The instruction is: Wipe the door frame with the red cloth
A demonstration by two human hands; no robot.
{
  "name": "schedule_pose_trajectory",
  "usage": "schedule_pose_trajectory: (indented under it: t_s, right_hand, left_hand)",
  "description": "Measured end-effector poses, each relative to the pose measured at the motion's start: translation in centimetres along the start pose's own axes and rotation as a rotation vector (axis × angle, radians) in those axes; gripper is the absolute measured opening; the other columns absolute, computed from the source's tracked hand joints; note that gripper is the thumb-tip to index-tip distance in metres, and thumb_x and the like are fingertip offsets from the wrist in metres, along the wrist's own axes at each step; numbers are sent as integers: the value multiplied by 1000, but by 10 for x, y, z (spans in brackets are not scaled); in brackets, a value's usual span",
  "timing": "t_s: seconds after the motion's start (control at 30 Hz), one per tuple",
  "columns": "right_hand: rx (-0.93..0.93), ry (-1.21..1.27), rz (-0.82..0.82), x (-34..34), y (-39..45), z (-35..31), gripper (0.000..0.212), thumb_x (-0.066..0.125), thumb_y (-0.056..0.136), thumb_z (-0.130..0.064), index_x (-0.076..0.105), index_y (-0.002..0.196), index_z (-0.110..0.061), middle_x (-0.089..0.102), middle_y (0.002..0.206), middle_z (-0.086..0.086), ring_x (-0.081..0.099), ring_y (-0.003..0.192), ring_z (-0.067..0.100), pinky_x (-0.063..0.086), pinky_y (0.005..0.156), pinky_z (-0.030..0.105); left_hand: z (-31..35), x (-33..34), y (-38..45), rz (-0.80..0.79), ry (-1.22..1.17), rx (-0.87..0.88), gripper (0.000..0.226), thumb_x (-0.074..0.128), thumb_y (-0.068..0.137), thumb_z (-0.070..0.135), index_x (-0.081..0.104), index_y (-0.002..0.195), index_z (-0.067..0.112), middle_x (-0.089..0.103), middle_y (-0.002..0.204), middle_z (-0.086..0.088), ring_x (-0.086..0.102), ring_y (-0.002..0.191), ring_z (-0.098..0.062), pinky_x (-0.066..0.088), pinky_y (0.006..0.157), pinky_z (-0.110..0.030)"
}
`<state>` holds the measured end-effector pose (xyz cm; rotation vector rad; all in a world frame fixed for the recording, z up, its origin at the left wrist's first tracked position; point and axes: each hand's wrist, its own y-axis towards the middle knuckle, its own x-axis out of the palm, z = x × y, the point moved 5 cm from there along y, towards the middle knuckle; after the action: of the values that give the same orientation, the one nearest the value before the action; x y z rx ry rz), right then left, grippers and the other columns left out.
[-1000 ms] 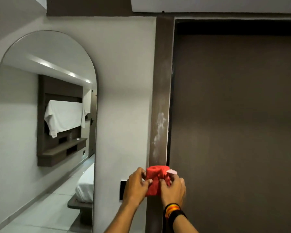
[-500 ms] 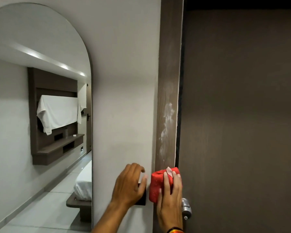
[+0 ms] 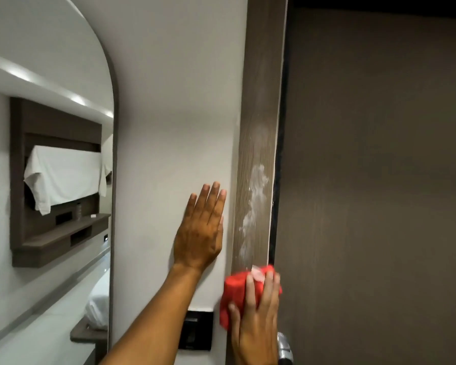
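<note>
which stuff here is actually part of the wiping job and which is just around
In the job: red cloth, right hand pressing it on the door frame, white smear.
Just around: left hand flat on the wall, mirror, black wall switch, door handle.

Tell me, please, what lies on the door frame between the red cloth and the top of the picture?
In the head view, a white smear runs up the door frame just above the red cloth, which the right hand presses; higher up, the frame shows faint haze only.

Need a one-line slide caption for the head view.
Right hand presses red cloth on door frame below white smear; left hand flat on wall.
</note>
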<state>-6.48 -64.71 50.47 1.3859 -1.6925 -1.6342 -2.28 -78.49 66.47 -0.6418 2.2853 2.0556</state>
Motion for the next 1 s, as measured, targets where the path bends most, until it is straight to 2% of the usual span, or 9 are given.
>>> schedule_pose_trajectory:
  t_s: [0.07,0.17,0.3,0.4,0.57,0.67,0.8,0.9,1.0]
  right_hand:
    - [7,46,-38,-16,38,-12,67,33,100,-51,10,158,-27,-3,168,13,0,155,36,22,119,61]
    - [7,63,19,-47,127,-35,68,40,101,-47,11,159,-25,-6,168,12,-6,156,33,13,123,59]
    - [-16,25,62,-75,202,-53,66,39,103,-46,10,159,-26,-5,168,10,-7,156,32,15,124,58]
    - [-14,39,67,-63,175,-44,67,40,102,-44,10,159,-26,-5,169,7,-7,156,30,23,121,58]
    - [63,12,-41,-15,35,-14,70,29,99,-54,3,159,-28,-8,169,6,-7,156,28,45,104,65]
    - [64,-7,-31,-9,35,-6,69,27,99,-55,4,158,-29,-9,168,4,-9,156,26,44,104,65]
    - [25,95,55,-46,133,-40,75,49,97,-40,7,159,-28,-11,168,5,-8,156,29,25,119,62]
    - [-18,85,123,-87,243,-67,73,48,97,-38,9,158,-27,-3,168,10,-3,155,36,17,122,61]
    - [-19,41,134,-119,337,-87,68,42,99,-40,10,157,-24,0,168,14,0,154,40,18,121,64]
  left_hand:
    - [1,-1,-4,-6,-5,-2,64,42,103,16,20,162,9,15,172,-11,9,161,-27,13,131,-47]
    - [2,0,-4,1,-9,18,64,43,104,19,19,162,8,16,171,-13,11,160,-30,17,130,-50]
    - [2,-3,-4,27,-27,24,64,37,101,13,18,162,7,18,171,-12,12,160,-28,17,130,-49]
    - [2,-4,-2,22,-31,22,62,35,103,16,18,162,9,17,171,-11,12,160,-27,13,131,-47]
    - [2,-3,-5,12,-11,2,65,44,102,16,20,163,10,15,172,-10,7,161,-26,11,132,-45]
    - [4,-3,-6,24,5,3,67,46,101,15,21,162,10,15,172,-10,6,161,-25,6,132,-42]
    - [2,0,-5,44,5,23,65,45,101,19,23,161,9,18,171,-11,11,160,-27,9,132,-43]
    - [2,-2,-4,43,6,31,66,38,99,14,20,162,9,20,171,-10,16,160,-27,15,130,-45]
    - [1,-2,-5,32,14,24,63,37,100,16,23,162,10,23,170,-11,20,159,-28,14,130,-44]
